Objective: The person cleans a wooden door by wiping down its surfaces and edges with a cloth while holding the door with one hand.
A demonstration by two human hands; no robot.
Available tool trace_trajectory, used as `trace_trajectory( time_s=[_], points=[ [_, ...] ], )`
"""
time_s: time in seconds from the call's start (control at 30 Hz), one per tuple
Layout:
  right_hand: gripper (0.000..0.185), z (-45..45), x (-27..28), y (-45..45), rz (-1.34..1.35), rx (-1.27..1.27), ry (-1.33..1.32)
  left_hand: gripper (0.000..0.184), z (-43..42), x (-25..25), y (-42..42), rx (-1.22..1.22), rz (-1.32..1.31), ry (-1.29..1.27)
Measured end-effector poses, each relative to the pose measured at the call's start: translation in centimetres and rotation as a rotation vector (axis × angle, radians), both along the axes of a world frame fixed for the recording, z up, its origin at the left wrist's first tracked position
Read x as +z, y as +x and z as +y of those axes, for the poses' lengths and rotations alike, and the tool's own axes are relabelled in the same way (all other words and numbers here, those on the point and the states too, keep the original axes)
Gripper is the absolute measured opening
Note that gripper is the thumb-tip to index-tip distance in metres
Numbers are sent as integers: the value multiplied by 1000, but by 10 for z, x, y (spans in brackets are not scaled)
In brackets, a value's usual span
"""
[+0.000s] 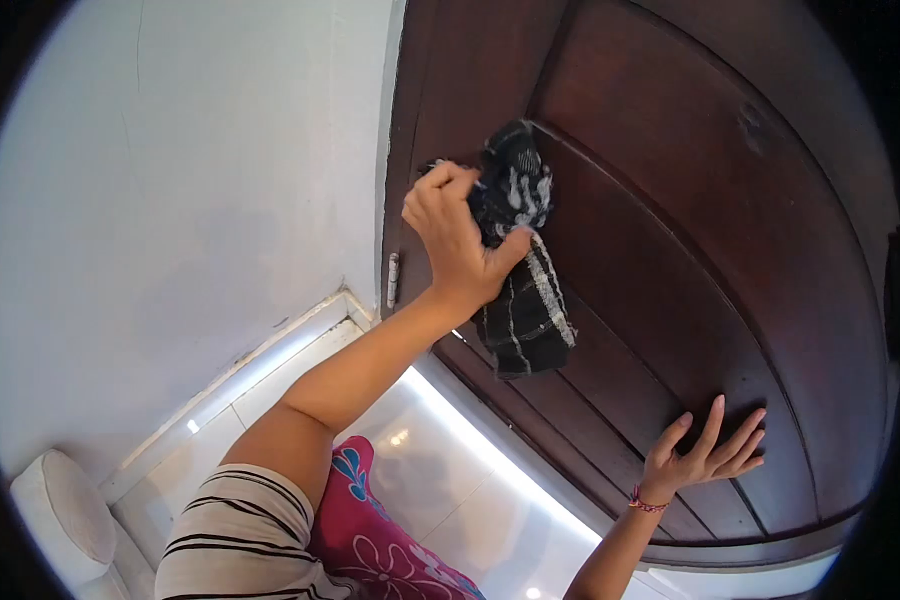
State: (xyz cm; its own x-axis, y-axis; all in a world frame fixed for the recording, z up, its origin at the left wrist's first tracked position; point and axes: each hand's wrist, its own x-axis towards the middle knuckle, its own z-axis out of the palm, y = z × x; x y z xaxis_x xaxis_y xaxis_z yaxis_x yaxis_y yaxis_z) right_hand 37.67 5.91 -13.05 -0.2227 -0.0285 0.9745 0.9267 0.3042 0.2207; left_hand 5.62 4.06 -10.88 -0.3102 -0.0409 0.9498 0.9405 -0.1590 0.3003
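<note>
My left hand is closed on a crumpled black-and-white checked cloth, which lies against the dark brown wooden door. One end of the cloth hangs below the thumb, and the rest is bunched up beside the fingers. Lower down on the right, my right hand rests on the door panel with its fingers spread and nothing in it. A braided bracelet circles that wrist.
A pale wall meets the door frame on the left, with a metal hinge at the joint. Below are shiny light floor tiles and a white padded piece. Pink flowered clothing shows at the bottom.
</note>
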Motion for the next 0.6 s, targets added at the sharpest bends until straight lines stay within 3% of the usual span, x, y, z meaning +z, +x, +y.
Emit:
trace_trajectory(
  time_s=[0.1,0.13,0.23,0.33,0.37,0.43,0.6],
  points=[
    [32,0,0,-1,-27,16,8,59,-6,3,-4,-123,-103,-7],
    [31,0,-2,0,-32,16,2,54,-5,8,-8,-262,-172,174],
    [31,-2,3,0,-53,14,7,49,-16,51,-32,-81,-262,433],
    [31,-2,4,-1,-63,15,12,49,-18,69,-45,111,-89,165],
    [31,-3,5,-2,-66,15,14,59,-13,59,-45,135,-34,-56],
    [30,-5,4,1,-81,-4,-23,67,1,32,-37,-28,-76,27],
    [30,-12,8,14,-215,-20,-77,72,-23,-35,-31,-58,-26,-240]
  ],
)
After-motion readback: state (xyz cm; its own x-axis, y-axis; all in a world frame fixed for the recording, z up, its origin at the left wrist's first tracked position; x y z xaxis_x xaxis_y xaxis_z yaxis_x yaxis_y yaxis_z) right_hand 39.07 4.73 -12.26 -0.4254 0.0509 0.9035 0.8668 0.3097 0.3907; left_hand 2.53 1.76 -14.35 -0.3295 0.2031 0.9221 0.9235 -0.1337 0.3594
